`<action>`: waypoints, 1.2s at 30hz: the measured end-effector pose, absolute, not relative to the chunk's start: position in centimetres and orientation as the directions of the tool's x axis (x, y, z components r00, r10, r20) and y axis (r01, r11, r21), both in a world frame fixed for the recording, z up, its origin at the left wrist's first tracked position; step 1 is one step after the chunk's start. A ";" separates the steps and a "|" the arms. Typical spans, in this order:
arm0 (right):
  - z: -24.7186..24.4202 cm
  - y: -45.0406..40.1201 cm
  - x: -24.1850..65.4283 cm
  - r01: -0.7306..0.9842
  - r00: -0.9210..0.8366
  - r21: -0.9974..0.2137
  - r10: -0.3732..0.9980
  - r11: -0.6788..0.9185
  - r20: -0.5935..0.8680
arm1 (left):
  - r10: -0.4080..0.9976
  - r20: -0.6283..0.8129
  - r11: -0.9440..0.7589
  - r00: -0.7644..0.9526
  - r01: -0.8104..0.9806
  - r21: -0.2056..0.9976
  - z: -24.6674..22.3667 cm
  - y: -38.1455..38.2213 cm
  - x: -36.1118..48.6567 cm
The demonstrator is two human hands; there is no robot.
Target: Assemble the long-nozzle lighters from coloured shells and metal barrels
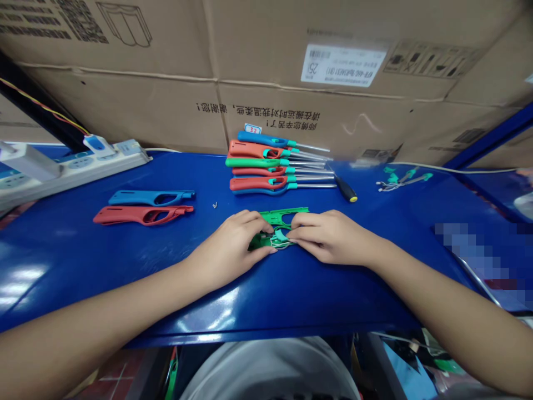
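Observation:
My left hand (245, 239) is closed on the left end of a green lighter shell half (257, 242) near the table's front. Opposite it, my right hand (322, 236) pinches at the shell's right part, where a teal trigger piece (280, 236) and thin pale wires lie inside. The fingers hide much of this shell. Just behind them a second green shell half (283, 215) rests on the table. To the left lie a blue lighter shell (137, 198) and a red lighter shell (137, 215), with tiny screws (215, 205) nearby.
Several long-nosed lighters (262, 183) are stacked at the back, beside a black and yellow screwdriver (345, 189). Teal parts with wires (402, 179) lie at right. A power strip (79, 166) runs along the left. Large cardboard boxes (166, 111) stand behind the blue table (166, 300).

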State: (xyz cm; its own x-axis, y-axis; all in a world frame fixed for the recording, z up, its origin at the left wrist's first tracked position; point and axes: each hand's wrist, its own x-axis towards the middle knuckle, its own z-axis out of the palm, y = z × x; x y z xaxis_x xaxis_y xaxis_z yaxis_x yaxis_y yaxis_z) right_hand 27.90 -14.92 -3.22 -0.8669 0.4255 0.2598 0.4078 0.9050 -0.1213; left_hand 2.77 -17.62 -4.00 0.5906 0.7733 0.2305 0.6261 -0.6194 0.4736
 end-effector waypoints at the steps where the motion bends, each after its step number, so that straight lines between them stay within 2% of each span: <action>1: -3.2 -14.9 27.9 0.406 -0.869 -0.096 0.416 0.909 0.268 | 0.774 0.234 -0.619 0.588 0.626 0.474 -4.0 -17.6 2.8; 9: -3.1 -15.0 27.8 0.401 -0.893 0.010 0.388 0.916 0.227 | 0.775 0.234 -0.615 0.586 0.618 0.489 -4.1 -17.7 2.8; 31: -2.5 -15.6 27.7 0.386 -0.894 -0.038 0.384 0.922 0.231 | 0.782 0.254 -0.610 0.569 0.616 0.498 -4.2 -18.0 3.0; 36: -2.5 -15.8 27.5 0.388 -0.902 -0.064 0.393 0.919 0.179 | 0.790 0.247 -0.597 0.561 0.616 0.514 -4.1 -18.3 3.1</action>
State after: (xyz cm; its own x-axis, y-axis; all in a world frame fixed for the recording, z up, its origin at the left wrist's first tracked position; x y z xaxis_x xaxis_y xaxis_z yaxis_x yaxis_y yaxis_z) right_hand 27.47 -15.79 -2.45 -0.9017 0.3934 0.1794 0.3883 0.9193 -0.0643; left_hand 3.13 -18.27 -4.11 0.5607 0.7904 0.2467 0.6160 -0.5972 0.5137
